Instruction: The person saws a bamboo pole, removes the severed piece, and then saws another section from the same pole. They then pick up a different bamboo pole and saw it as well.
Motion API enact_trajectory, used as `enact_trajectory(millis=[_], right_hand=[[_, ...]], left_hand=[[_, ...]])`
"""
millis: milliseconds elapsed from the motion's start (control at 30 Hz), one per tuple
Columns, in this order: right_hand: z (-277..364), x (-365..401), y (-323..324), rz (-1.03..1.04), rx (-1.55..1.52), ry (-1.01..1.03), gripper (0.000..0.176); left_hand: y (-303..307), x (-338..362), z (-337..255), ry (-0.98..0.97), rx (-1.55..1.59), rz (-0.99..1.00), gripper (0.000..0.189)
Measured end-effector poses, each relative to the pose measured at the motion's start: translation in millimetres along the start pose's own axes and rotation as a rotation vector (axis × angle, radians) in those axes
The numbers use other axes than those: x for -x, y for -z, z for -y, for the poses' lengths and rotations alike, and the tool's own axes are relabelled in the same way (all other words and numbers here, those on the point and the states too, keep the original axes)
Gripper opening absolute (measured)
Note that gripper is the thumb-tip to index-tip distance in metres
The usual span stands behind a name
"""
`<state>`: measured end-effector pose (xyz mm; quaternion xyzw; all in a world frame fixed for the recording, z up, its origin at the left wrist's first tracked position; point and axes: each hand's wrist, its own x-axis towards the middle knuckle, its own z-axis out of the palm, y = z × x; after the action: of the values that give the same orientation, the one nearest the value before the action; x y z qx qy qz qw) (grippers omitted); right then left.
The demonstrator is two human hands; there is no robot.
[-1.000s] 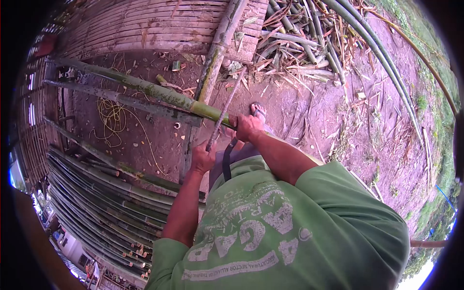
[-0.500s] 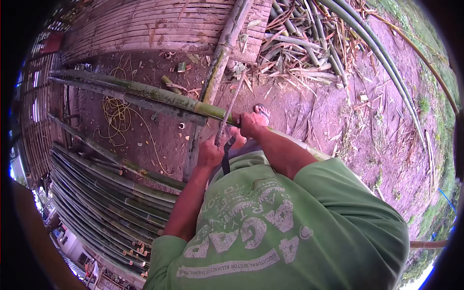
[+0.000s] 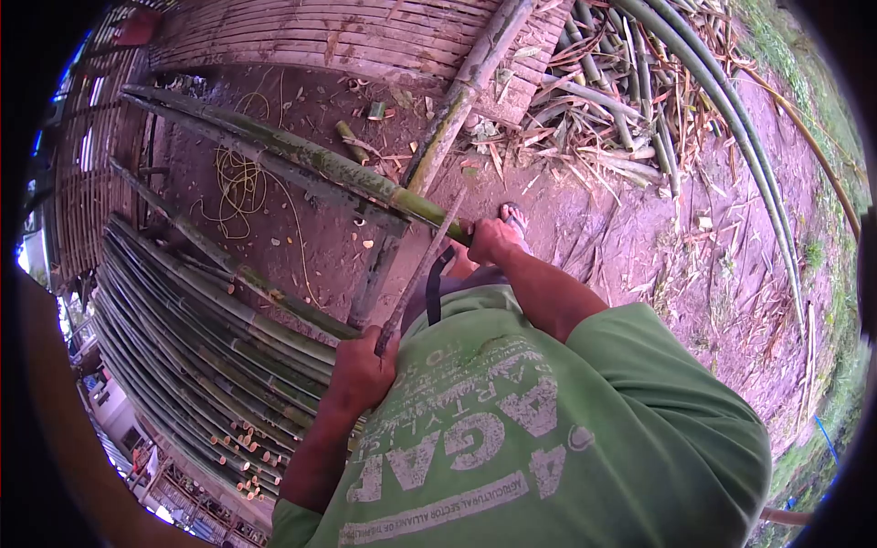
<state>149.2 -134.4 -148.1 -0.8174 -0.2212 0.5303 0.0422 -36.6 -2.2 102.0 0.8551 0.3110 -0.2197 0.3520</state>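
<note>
My left hand (image 3: 361,370) is closed around the lower end of a long, narrow saw (image 3: 422,269), close to my shirt. The dark, worn blade slants up and crosses the green bamboo pole (image 3: 315,160) near its right end. Its teeth are too small to make out. My right hand (image 3: 493,245) grips the pole just right of the blade. The pole runs to the upper left, above a darker pole or beam, and rests near a slanting bamboo post (image 3: 461,100). My right hand hides the pole's end.
Stacked bamboo poles (image 3: 196,342) lie at the left. A slatted bamboo platform (image 3: 320,36) is at the top, beside a heap of bamboo offcuts (image 3: 603,100). Yellow cord (image 3: 239,187) lies on the dirt. Long curved poles (image 3: 731,100) stretch along the right. A sandalled foot (image 3: 513,219) stands beyond my right hand.
My left hand has drawn the saw down and left toward my body, so less blade extends past the pole. My right hand keeps its grip. The view has shifted slightly.
</note>
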Motion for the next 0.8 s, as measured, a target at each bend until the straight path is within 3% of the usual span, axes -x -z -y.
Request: enact_trajectory(millis=[133,233,400,500,633,733,800], right_hand=[[1.2,-1.6,2.3,0.038,-0.027,-0.021,0.038],[2.2,3.5,10.5,0.025,-0.029,-0.001,0.038],[-2.9,-4.3,6.0,0.041,-0.042,-0.010,0.039],[-6.1,-5.1,13.1,0.096,-0.054,0.042,0.048],[-11.9,-20.5,28.6,0.317,-0.003,0.134,0.056],[-15.7,-9.5,30.7,0.169,-0.070,0.141,0.052],[-13.8,-0.6,5.5,-0.092,-0.054,0.138,0.049]], left_hand=[[3.1,-0.8,6.4,0.152,0.148,0.082,0.032],[-6.2,7.9,22.1,-0.043,0.069,-0.024,0.034],[5.6,16.6,14.4,0.084,0.050,0.068,0.032],[4.4,21.5,15.9,0.101,0.055,0.066,0.032],[-1.8,15.6,13.4,0.132,0.105,0.035,0.032],[-1.8,13.0,9.1,0.124,0.114,0.020,0.032],[-2.2,9.7,7.9,0.116,0.093,0.023,0.031]])
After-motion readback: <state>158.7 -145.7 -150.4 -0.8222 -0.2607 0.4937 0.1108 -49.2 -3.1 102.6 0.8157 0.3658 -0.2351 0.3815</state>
